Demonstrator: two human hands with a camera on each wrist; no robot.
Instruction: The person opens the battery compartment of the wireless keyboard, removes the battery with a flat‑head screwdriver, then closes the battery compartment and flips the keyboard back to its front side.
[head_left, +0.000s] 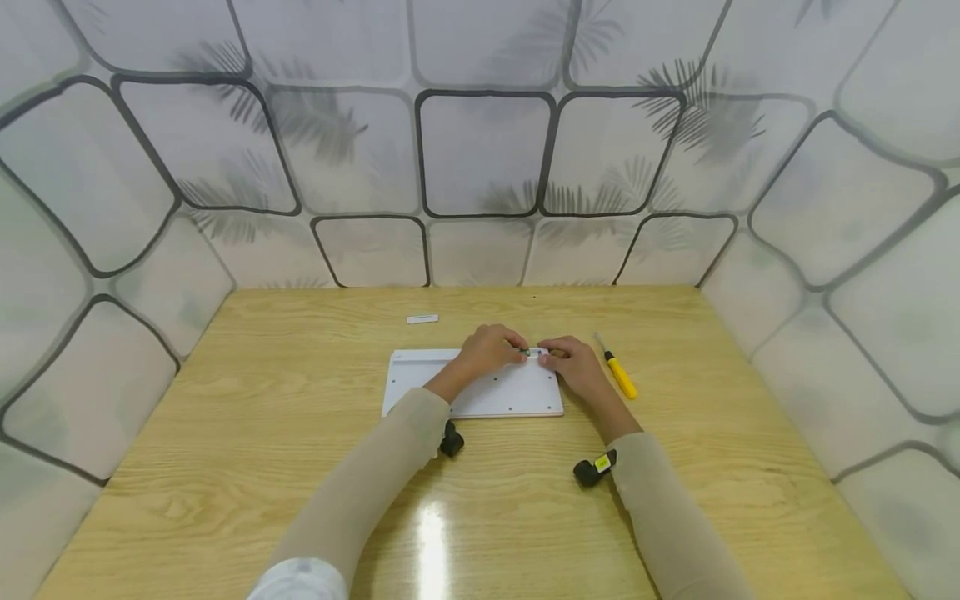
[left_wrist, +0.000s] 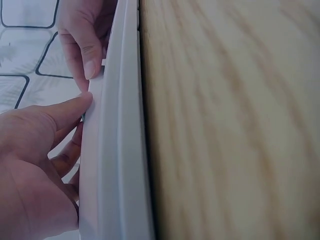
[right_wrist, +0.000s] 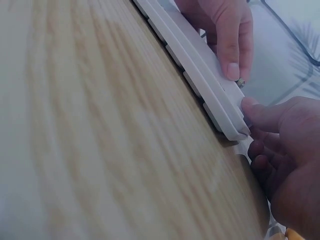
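Note:
A white keyboard [head_left: 420, 387] lies face down, its keys visible underneath in the right wrist view. My left hand [head_left: 489, 348] is at its far edge, pinching a small green and metallic piece, like a battery [right_wrist: 241, 83], between thumb and fingers beside a small opening [head_left: 534, 353]. Most of that piece is hidden by the fingers. At the keyboard's far right corner, my right hand [head_left: 576, 367] grips the edge, thumb on the upper side and fingers curled beyond it. Both hands also show in the left wrist view, thumbs close together along the keyboard [left_wrist: 115, 125].
A yellow-handled screwdriver [head_left: 622, 378] lies to the right of my right hand. Behind the keyboard, a small white strip [head_left: 422, 318] rests on the wooden table [head_left: 300, 467]. Patterned cloth walls [head_left: 483, 154] stand at the back and sides.

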